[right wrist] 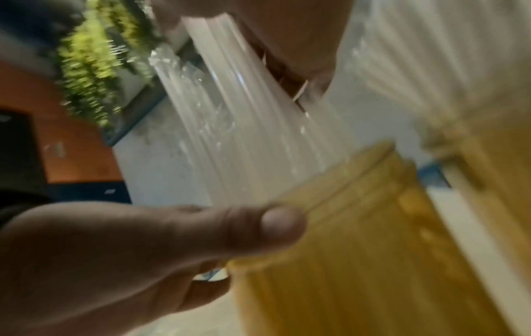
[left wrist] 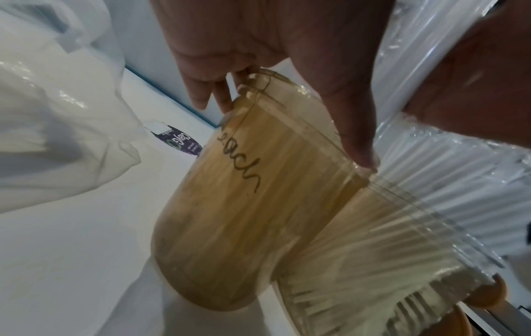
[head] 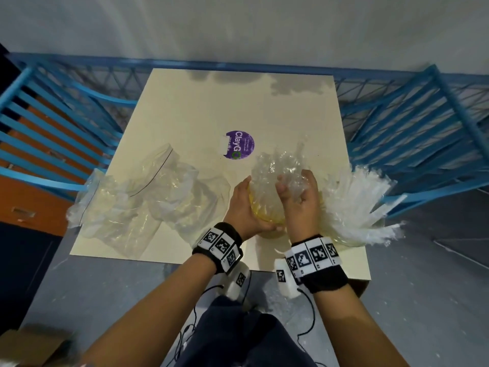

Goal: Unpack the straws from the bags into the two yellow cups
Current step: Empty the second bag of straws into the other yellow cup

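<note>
My left hand (head: 251, 205) grips a yellow cup (head: 264, 215) near the table's front edge, thumb on its rim; the left wrist view shows dark handwriting on that cup (left wrist: 244, 204). My right hand (head: 296, 186) holds a crumpled clear bag of white straws (head: 277, 168) upright above the cup. The straws (right wrist: 244, 136) reach down into the cup's mouth (right wrist: 359, 250). Touching it on the right, the second yellow cup (head: 349, 234) holds a fanned bundle of white straws (head: 354, 197), also seen in the left wrist view (left wrist: 373, 261).
Several empty clear bags (head: 148, 192) lie crumpled on the left half of the cream table (head: 201, 107). A purple round sticker (head: 239, 144) sits mid-table. A blue metal bed frame (head: 423, 123) surrounds the table on three sides. A cardboard box (head: 34, 345) lies on the floor.
</note>
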`<act>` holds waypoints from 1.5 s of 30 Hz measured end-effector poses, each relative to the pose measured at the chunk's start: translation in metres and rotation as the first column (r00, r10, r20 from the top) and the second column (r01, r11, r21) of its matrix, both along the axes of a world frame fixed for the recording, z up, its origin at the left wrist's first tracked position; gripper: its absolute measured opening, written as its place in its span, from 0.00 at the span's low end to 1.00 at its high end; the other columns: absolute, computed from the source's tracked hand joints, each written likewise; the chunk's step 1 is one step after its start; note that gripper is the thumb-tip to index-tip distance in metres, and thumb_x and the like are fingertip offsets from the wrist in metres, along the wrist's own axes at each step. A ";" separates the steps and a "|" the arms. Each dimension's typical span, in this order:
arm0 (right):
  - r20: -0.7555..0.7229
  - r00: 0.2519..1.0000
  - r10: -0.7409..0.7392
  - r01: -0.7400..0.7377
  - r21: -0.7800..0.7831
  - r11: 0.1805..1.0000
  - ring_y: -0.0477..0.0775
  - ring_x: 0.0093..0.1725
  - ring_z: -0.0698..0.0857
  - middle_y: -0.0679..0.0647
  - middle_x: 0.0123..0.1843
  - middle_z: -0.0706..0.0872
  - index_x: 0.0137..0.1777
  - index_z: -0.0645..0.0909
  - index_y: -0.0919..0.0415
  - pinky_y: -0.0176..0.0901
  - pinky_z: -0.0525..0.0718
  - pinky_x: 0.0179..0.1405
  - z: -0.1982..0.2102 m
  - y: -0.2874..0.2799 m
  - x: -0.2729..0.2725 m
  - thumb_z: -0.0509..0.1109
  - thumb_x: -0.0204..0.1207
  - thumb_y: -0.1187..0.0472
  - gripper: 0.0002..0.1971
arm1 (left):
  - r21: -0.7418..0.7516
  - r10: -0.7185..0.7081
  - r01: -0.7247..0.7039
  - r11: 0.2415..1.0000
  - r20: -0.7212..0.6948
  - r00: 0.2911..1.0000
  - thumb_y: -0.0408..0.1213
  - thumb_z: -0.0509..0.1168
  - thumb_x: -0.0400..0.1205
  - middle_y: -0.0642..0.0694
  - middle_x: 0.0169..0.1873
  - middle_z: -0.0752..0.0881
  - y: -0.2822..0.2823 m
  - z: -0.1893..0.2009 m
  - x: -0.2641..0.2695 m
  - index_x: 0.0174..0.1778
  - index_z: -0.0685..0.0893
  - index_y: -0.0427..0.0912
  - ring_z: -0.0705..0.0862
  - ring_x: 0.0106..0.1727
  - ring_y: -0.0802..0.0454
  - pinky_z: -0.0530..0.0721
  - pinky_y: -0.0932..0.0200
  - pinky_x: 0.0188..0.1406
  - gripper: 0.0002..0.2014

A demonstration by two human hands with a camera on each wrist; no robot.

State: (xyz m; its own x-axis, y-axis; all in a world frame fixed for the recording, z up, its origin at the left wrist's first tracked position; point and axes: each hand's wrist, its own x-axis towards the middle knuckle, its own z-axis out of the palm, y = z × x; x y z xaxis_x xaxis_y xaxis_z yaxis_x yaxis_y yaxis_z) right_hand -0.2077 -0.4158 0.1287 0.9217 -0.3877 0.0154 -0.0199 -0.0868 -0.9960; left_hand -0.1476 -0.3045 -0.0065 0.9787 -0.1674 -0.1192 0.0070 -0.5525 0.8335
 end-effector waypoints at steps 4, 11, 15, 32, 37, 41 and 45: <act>0.052 0.992 0.118 -0.099 -0.281 0.955 0.32 0.51 0.82 0.37 0.56 0.82 0.66 0.71 0.44 0.24 0.77 0.50 0.005 -0.014 -0.003 0.63 0.78 0.46 0.17 | -0.015 0.003 -0.003 1.000 0.013 1.000 0.67 0.81 0.39 0.49 0.61 0.82 0.002 0.001 -0.001 0.73 0.68 0.49 0.83 0.63 0.52 0.87 0.50 0.55 0.64; -0.057 0.997 0.046 -0.064 -0.378 0.923 0.48 0.52 0.76 0.49 0.51 0.76 0.56 0.81 0.64 0.55 0.80 0.60 -0.032 -0.015 -0.011 0.69 0.72 0.63 0.13 | 0.021 0.003 -0.004 1.000 0.033 0.999 0.68 0.80 0.41 0.48 0.64 0.79 0.001 0.004 -0.004 0.72 0.67 0.48 0.81 0.64 0.50 0.84 0.49 0.60 0.63; 0.012 0.999 0.031 -0.026 -0.270 0.963 0.49 0.62 0.75 0.49 0.59 0.74 0.76 0.63 0.56 0.41 0.75 0.66 -0.007 -0.009 -0.021 0.66 0.63 0.57 0.38 | 0.011 0.022 -0.021 1.000 -0.029 0.999 0.71 0.78 0.38 0.51 0.66 0.78 0.001 0.000 -0.002 0.74 0.64 0.51 0.80 0.67 0.54 0.84 0.49 0.61 0.67; -0.547 0.835 0.064 0.018 0.142 0.990 0.58 0.81 0.62 0.55 0.82 0.59 0.82 0.49 0.55 0.57 0.63 0.80 -0.065 0.177 0.048 0.77 0.63 0.41 0.53 | 0.165 0.515 -0.538 0.827 0.161 0.842 0.39 0.74 0.74 0.37 0.66 0.78 0.370 0.097 0.016 0.68 0.77 0.38 0.73 0.69 0.41 0.72 0.53 0.70 0.27; -0.643 0.766 -0.007 0.113 0.123 0.986 0.58 0.82 0.60 0.58 0.84 0.54 0.82 0.40 0.54 0.56 0.61 0.81 -0.100 0.207 0.090 0.83 0.59 0.47 0.63 | 0.221 0.565 -0.520 0.825 -0.314 0.763 0.56 0.81 0.59 0.38 0.81 0.58 0.416 0.026 0.019 0.80 0.57 0.46 0.60 0.80 0.39 0.63 0.38 0.78 0.57; -0.673 0.728 -0.132 0.185 0.006 0.983 0.63 0.74 0.73 0.65 0.76 0.71 0.82 0.49 0.60 0.47 0.71 0.71 -0.110 0.211 0.109 0.74 0.70 0.67 0.45 | 0.106 0.523 -0.532 0.840 -0.413 0.745 0.44 0.80 0.66 0.39 0.81 0.61 0.414 0.002 0.034 0.82 0.49 0.42 0.61 0.80 0.41 0.61 0.44 0.79 0.56; -0.065 0.968 -0.242 0.211 -0.311 0.927 0.68 0.69 0.76 0.63 0.67 0.80 0.67 0.77 0.59 0.38 0.72 0.67 -0.081 0.232 0.114 0.60 0.72 0.69 0.23 | 0.147 0.443 -0.423 0.894 -0.427 0.788 0.52 0.77 0.67 0.37 0.71 0.76 0.411 -0.019 0.042 0.74 0.68 0.39 0.72 0.73 0.38 0.70 0.41 0.74 0.43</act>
